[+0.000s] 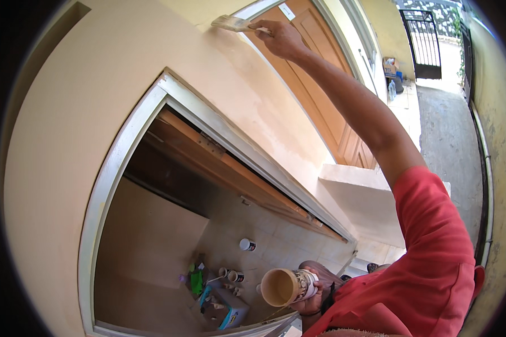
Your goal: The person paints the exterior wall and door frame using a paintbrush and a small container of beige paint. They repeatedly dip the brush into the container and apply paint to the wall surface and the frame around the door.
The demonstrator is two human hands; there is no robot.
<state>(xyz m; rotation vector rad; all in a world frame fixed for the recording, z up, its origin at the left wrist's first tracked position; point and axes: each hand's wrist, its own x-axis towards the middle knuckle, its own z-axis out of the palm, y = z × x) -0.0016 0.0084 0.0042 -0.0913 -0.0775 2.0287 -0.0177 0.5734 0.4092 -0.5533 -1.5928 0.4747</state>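
Note:
My right arm reaches up and across, and my right hand (279, 38) grips a flat paintbrush (230, 23) by its handle. The bristles meet the beige wall (225, 73) beside the white frame of an orange-brown door (306, 73). A damp-looking patch runs along the wall below the brush. Low in the view, close to my body, my left hand (312, 300) is wrapped round a paint can (289, 285). Its open mouth tilts toward me, and beige paint coats the inside.
A doorway with a pale frame (126, 140) opens below the brush, its brown door (230, 163) swung inward. Inside, several cans (247, 245) and a blue-edged box (225, 309) stand on the tiles. A low ledge (357, 180) juts out at right; a dark gate (421, 42) stands beyond.

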